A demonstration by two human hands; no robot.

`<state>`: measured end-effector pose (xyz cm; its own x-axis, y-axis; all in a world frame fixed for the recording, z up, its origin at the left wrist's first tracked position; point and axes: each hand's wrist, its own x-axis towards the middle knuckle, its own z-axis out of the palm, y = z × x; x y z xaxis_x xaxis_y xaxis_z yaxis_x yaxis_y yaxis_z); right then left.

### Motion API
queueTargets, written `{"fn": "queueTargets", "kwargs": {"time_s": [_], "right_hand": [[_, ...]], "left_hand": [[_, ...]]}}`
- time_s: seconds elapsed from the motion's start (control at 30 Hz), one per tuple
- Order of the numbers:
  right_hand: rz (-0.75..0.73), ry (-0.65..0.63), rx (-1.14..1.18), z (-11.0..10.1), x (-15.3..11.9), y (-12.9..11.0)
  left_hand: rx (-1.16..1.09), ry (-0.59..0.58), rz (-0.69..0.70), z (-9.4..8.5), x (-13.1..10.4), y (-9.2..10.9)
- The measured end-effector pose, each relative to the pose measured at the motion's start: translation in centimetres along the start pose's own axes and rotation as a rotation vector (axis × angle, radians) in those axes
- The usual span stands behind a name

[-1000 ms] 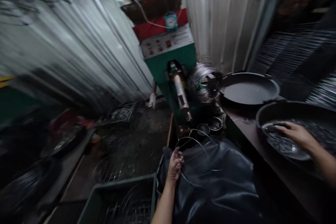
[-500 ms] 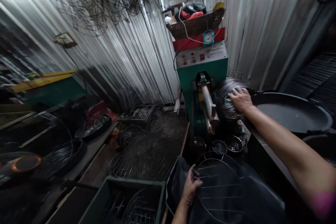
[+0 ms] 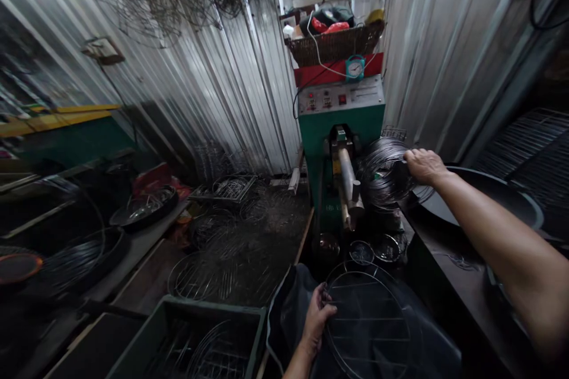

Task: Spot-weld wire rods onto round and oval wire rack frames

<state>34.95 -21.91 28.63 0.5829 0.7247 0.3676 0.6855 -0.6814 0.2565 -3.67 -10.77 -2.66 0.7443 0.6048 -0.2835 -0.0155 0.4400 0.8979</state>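
Round grey wire grid [image 3: 371, 319]: left hand [image 3: 315, 321] pinches it. Ahead, right hand [image 3: 425, 166] grasps thin grey-metal wire rings [image 3: 383, 153], seemingly selecting; next likely needs separating

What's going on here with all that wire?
Someone's left hand holds a round wire rack by its edge. The right hand reaches out to a bundle of wire rings beside a green machine; whether it grips any is hard to tell. A green crate with more wire pieces stands at the left.

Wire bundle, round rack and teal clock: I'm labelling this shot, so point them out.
Wire bundle [image 3: 384, 153], head view: upper strands.
Round rack [image 3: 371, 320], head view: a crossbar.
Teal clock [image 3: 354, 69], head view: the dial.
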Motion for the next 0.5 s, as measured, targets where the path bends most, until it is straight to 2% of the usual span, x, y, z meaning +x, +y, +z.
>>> {"fn": "queueTargets", "kwargs": {"time_s": [0.13, 0.23, 0.33, 0.5], "right_hand": [[0.044, 0.125, 0.086, -0.5, -0.3, 1.3], [0.015, 0.196, 0.289, 0.4, -3.0, 2.1], [-0.096, 0.079, 0.608, 3.4, -8.1, 0.5], [-0.138, -0.183, 0.993, 11.0, -18.7, -6.5]], "left_hand": [[-0.014, 0.024, -0.010, -0.5, -0.1, 0.5], [0.010, 0.034, -0.019, -0.4, -0.1, 2.0], [0.048, 0.095, -0.034, 0.3, 0.0, 3.8], [0.127, 0.193, -0.128, 1.0, -0.5, 5.2]]}}
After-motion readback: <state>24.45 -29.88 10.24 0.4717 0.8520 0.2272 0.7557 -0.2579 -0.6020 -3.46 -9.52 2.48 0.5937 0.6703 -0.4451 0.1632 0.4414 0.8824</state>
